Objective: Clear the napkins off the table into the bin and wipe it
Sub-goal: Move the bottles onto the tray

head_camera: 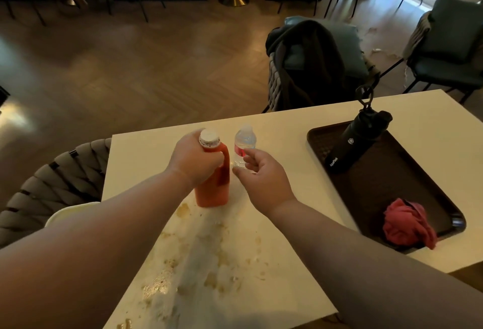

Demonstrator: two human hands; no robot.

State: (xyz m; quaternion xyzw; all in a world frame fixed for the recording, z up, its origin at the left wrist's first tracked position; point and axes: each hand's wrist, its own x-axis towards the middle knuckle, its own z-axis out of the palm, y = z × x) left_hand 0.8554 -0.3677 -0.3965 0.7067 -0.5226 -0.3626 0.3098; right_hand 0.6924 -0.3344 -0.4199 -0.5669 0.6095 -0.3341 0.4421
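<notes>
An orange juice bottle (pixel 213 190) with a white cap stands on the white table (pixel 287 130). My left hand (pixel 194 159) grips its neck just under the cap. Beside it stands a small clear water bottle (pixel 244 143). My right hand (pixel 261 174) hovers just in front of that bottle, fingers loosely curled and holding nothing. Brown spill stains and crumbs (pixel 209 255) cover the near part of the table. A crumpled red cloth (pixel 407 224) lies on the dark tray (pixel 379 190) at the right. No napkins or bin are in view.
A black flask (pixel 358 140) lies on the tray's far end. A woven chair (pixel 52 179) stands at the table's left, holding something white (pixel 70 211). Another chair (pixel 313 62) draped with a dark jacket stands behind the table. More chairs stand farther back.
</notes>
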